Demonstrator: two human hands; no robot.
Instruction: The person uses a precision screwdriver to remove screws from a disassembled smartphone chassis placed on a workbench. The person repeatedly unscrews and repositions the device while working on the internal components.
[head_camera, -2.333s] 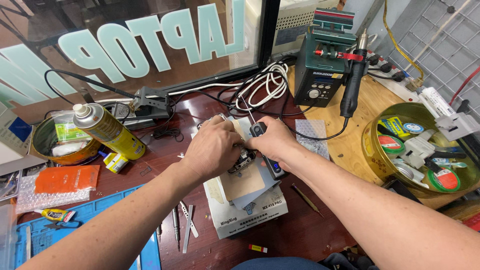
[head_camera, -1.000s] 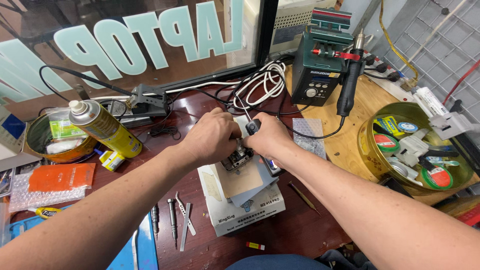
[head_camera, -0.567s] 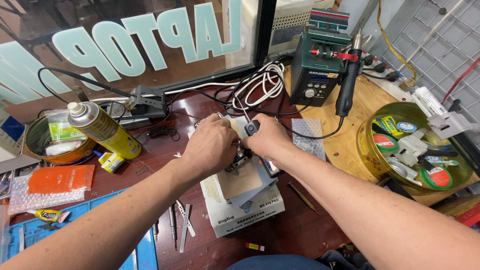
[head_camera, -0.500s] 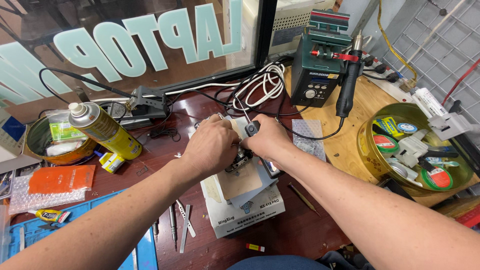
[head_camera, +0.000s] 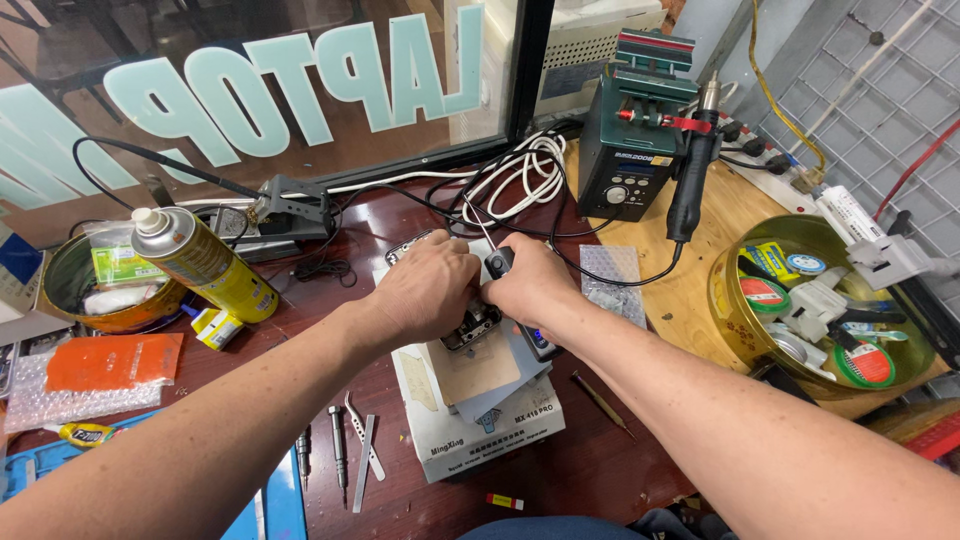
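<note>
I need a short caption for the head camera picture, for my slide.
Both hands, left hand and right hand, meet over a small device on a white box.

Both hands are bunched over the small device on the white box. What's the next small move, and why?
Probably keep the left hand pressing the small dark metal-framed device steady on the white cardboard box while the right hand eases the black-handled tool in gently. Both hands crowd the part, hiding the contact point, so a small move seems safest.
</note>
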